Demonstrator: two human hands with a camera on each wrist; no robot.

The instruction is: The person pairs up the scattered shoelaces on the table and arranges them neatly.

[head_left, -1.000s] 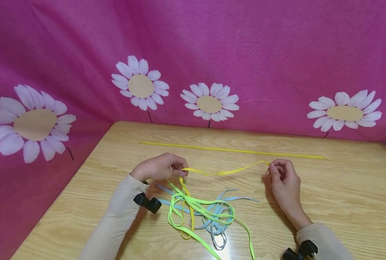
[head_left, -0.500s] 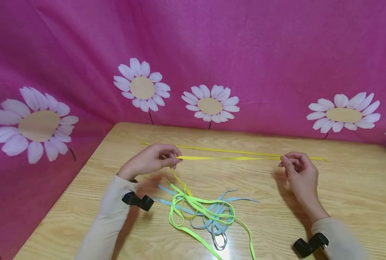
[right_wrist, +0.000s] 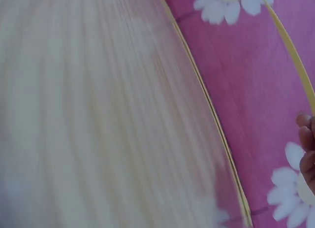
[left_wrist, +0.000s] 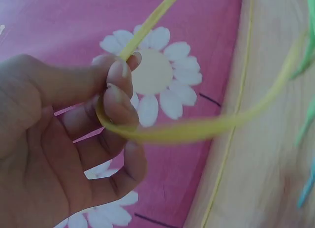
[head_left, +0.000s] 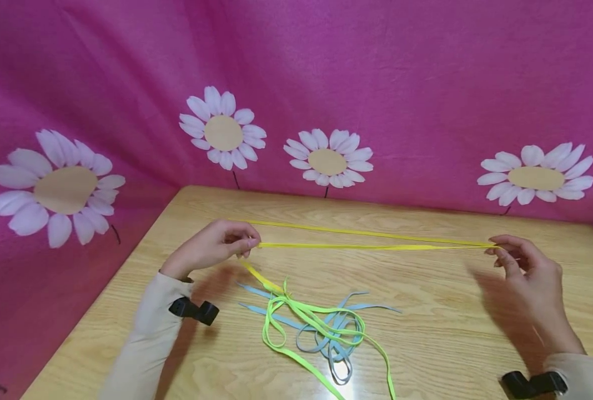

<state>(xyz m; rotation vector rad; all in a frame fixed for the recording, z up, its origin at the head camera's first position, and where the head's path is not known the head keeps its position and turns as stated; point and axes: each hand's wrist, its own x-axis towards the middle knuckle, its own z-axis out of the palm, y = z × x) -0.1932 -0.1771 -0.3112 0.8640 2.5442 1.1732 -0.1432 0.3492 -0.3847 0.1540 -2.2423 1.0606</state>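
Between my two hands a flat yellow shoelace (head_left: 336, 246) is stretched nearly straight above the table. My left hand (head_left: 211, 247) pinches it between thumb and fingertips; in the left wrist view the lace (left_wrist: 182, 131) also loops out past the lower fingers. From that hand its other length slopes down to the green shoelace (head_left: 301, 360). Out to the right, my right hand (head_left: 533, 272) pinches the lace near its end; only some fingertips (right_wrist: 306, 134) show in the right wrist view. Behind it, a second yellow shoelace (head_left: 336, 229) lies straight across the table.
The green shoelace lies loosely looped over a tangled light blue shoelace (head_left: 376, 306) on the wooden table (head_left: 436, 333). A pink cloth (head_left: 416, 100) with printed daisies hangs behind the table and along its left side.
My hands have moved apart, the right one farther to the right, the left one leftward and up. The held yellow shoelace went from slack to taut, and its trailing part is sliding out of the pile.
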